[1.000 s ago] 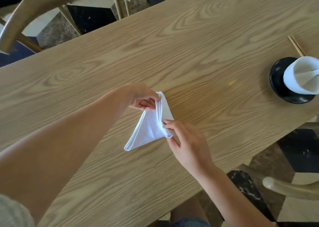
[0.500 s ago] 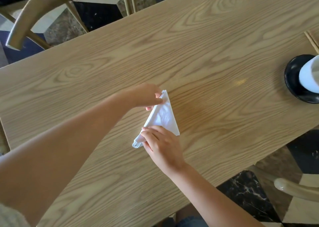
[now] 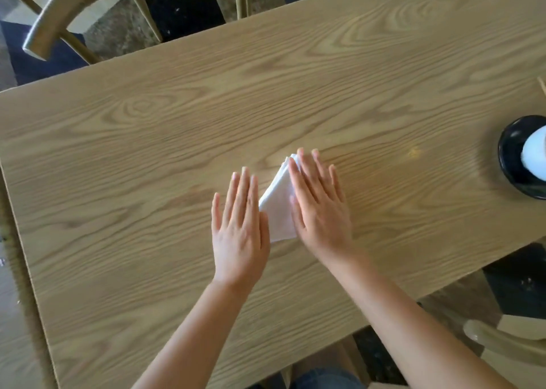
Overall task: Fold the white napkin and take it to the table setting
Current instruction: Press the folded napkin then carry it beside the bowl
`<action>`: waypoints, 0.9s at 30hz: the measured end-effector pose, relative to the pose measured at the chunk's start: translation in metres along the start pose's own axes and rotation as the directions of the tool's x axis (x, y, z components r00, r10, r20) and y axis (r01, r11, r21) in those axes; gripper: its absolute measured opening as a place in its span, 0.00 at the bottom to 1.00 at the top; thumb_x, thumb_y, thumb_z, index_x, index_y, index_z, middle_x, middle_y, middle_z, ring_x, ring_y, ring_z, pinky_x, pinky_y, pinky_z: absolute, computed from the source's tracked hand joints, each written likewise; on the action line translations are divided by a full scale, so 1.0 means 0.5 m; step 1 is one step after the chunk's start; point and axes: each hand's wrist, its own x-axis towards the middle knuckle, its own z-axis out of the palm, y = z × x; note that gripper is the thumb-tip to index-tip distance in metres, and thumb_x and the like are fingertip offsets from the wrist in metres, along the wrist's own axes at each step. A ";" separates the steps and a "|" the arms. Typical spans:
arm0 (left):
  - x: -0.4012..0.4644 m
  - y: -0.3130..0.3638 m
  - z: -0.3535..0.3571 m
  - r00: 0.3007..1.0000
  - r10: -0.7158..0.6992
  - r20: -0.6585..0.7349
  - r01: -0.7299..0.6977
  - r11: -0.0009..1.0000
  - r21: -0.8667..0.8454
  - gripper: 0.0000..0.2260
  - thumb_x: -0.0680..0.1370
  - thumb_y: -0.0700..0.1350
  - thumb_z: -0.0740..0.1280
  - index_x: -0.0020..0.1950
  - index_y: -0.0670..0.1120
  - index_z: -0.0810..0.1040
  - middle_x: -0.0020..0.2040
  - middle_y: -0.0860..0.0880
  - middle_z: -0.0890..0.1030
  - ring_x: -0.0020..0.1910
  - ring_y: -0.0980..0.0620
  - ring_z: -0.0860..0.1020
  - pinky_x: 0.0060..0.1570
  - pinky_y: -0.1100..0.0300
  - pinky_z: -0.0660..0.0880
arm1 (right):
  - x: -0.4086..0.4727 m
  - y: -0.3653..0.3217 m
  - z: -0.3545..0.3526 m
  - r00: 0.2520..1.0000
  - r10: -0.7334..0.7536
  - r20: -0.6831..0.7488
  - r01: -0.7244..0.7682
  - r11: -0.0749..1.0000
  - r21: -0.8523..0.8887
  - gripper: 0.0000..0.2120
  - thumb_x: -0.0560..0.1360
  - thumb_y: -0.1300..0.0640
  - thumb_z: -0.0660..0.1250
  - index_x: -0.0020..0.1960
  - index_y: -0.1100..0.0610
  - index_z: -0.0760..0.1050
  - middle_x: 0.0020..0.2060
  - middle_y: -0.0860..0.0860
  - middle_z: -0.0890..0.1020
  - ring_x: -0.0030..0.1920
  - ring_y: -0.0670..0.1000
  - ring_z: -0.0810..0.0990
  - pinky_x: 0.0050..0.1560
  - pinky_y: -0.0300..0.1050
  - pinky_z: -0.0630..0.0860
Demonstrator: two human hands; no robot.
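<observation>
The white napkin [image 3: 278, 202] lies folded into a small triangle near the middle of the wooden table [image 3: 147, 152]. My right hand [image 3: 320, 208] rests flat on the napkin's right side, fingers spread, and hides part of the cloth. My left hand [image 3: 240, 229] lies flat beside the napkin's left edge, its thumb side covering the lower left corner. Neither hand grips anything. At the far right edge, the table setting shows as a black saucer [image 3: 514, 158] with a white cup [image 3: 536, 158] on it.
A wooden chopstick tip [image 3: 542, 85] pokes in at the right edge above the saucer. A curved wooden chair back [image 3: 59, 13] stands beyond the table's far left corner. Another chair [image 3: 502, 341] stands at the lower right, below the table's near edge.
Both hands let go of the napkin's corners and now lie flat, palms down. The napkin went from a wider triangle to a narrower folded one. The view shifted left, pushing the saucer to the edge.
</observation>
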 end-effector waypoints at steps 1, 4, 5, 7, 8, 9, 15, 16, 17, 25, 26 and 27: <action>-0.021 0.002 0.016 0.998 0.025 0.058 -0.029 0.998 0.059 0.22 0.80 0.44 0.50 0.74 0.41 0.57 0.75 0.44 0.60 0.74 0.50 0.56 0.71 0.45 0.53 | 0.011 0.005 0.013 0.993 -0.063 0.098 0.068 0.997 -0.046 0.23 0.79 0.55 0.51 0.74 0.58 0.57 0.74 0.55 0.59 0.75 0.53 0.53 0.73 0.55 0.52; -0.038 -0.012 0.048 0.988 0.007 0.152 -0.028 0.990 0.139 0.22 0.80 0.46 0.49 0.74 0.43 0.58 0.75 0.45 0.60 0.74 0.51 0.56 0.70 0.43 0.54 | 0.026 0.017 0.050 0.952 -0.157 0.261 0.188 0.977 -0.096 0.24 0.79 0.52 0.50 0.74 0.55 0.58 0.74 0.54 0.59 0.75 0.52 0.52 0.72 0.59 0.53; -0.035 -0.018 0.051 0.985 0.012 0.173 -0.039 0.987 0.159 0.22 0.80 0.47 0.50 0.74 0.43 0.60 0.75 0.46 0.60 0.74 0.51 0.57 0.70 0.44 0.55 | 0.028 0.019 0.056 0.947 -0.158 0.279 0.192 0.976 -0.101 0.24 0.79 0.52 0.51 0.74 0.55 0.58 0.74 0.54 0.60 0.75 0.52 0.53 0.72 0.59 0.53; -0.029 -0.024 0.050 0.977 0.046 0.208 -0.090 0.975 0.205 0.23 0.79 0.47 0.52 0.74 0.43 0.62 0.75 0.47 0.61 0.74 0.51 0.59 0.69 0.45 0.56 | 0.028 0.024 0.065 0.946 -0.143 0.291 0.175 0.980 -0.089 0.25 0.78 0.52 0.51 0.74 0.55 0.58 0.75 0.54 0.59 0.75 0.52 0.52 0.73 0.59 0.52; -0.027 -0.026 0.049 0.972 0.059 0.228 -0.111 0.969 0.221 0.23 0.79 0.47 0.53 0.74 0.43 0.62 0.75 0.47 0.62 0.74 0.51 0.60 0.69 0.45 0.56 | 0.027 0.026 0.067 0.946 -0.135 0.296 0.165 0.983 -0.081 0.25 0.78 0.52 0.51 0.74 0.55 0.58 0.75 0.54 0.58 0.75 0.52 0.51 0.73 0.58 0.51; -0.026 -0.027 0.047 0.966 0.063 0.250 -0.123 0.964 0.234 0.24 0.78 0.47 0.53 0.74 0.43 0.62 0.74 0.47 0.62 0.73 0.50 0.60 0.69 0.45 0.57 | 0.028 0.027 0.069 0.944 -0.128 0.303 0.158 0.984 -0.076 0.25 0.78 0.51 0.51 0.74 0.55 0.58 0.75 0.55 0.57 0.75 0.52 0.51 0.73 0.58 0.51; -0.017 -0.031 0.030 0.949 0.097 0.299 -0.168 0.961 0.221 0.24 0.78 0.48 0.53 0.74 0.42 0.62 0.74 0.47 0.63 0.73 0.49 0.62 0.68 0.43 0.59 | 0.034 0.035 0.048 0.907 -0.175 0.383 0.232 0.967 -0.108 0.30 0.74 0.47 0.53 0.75 0.52 0.55 0.75 0.56 0.54 0.75 0.54 0.49 0.72 0.63 0.52; -0.021 -0.038 0.025 0.943 0.131 0.306 -0.196 0.962 0.193 0.24 0.78 0.48 0.53 0.74 0.43 0.62 0.74 0.48 0.63 0.73 0.50 0.61 0.68 0.43 0.58 | 0.035 0.048 0.042 0.883 -0.220 0.415 0.295 0.947 -0.125 0.32 0.74 0.44 0.54 0.75 0.51 0.53 0.76 0.56 0.53 0.75 0.54 0.48 0.72 0.65 0.50; -0.026 -0.051 0.020 0.934 0.175 0.311 -0.236 0.956 0.172 0.24 0.78 0.48 0.53 0.74 0.44 0.61 0.74 0.49 0.62 0.74 0.51 0.59 0.68 0.44 0.57 | 0.037 0.064 0.038 0.859 -0.266 0.438 0.358 0.923 -0.142 0.34 0.73 0.40 0.55 0.75 0.49 0.51 0.76 0.57 0.51 0.75 0.54 0.47 0.71 0.66 0.49; -0.054 -0.125 -0.008 0.852 0.343 0.394 -0.431 0.888 0.159 0.28 0.78 0.56 0.53 0.75 0.43 0.57 0.75 0.47 0.59 0.74 0.50 0.58 0.70 0.44 0.55 | 0.050 0.108 0.041 0.820 -0.336 0.463 0.438 0.889 -0.131 0.36 0.72 0.37 0.53 0.75 0.50 0.49 0.75 0.56 0.49 0.75 0.53 0.47 0.70 0.62 0.47; -0.055 -0.121 -0.009 0.853 0.331 0.404 -0.422 0.893 0.159 0.30 0.77 0.58 0.54 0.75 0.43 0.57 0.75 0.47 0.59 0.74 0.49 0.58 0.69 0.43 0.55 | 0.051 0.107 0.039 0.820 -0.328 0.469 0.436 0.889 -0.140 0.36 0.72 0.37 0.52 0.76 0.50 0.48 0.75 0.56 0.49 0.75 0.53 0.47 0.70 0.62 0.47; -0.055 -0.118 -0.009 0.853 0.320 0.414 -0.414 0.896 0.161 0.32 0.77 0.60 0.54 0.75 0.43 0.57 0.75 0.47 0.58 0.74 0.49 0.57 0.69 0.43 0.55 | 0.052 0.105 0.036 0.817 -0.325 0.476 0.439 0.886 -0.150 0.36 0.72 0.37 0.52 0.76 0.50 0.47 0.75 0.56 0.48 0.75 0.53 0.47 0.69 0.63 0.47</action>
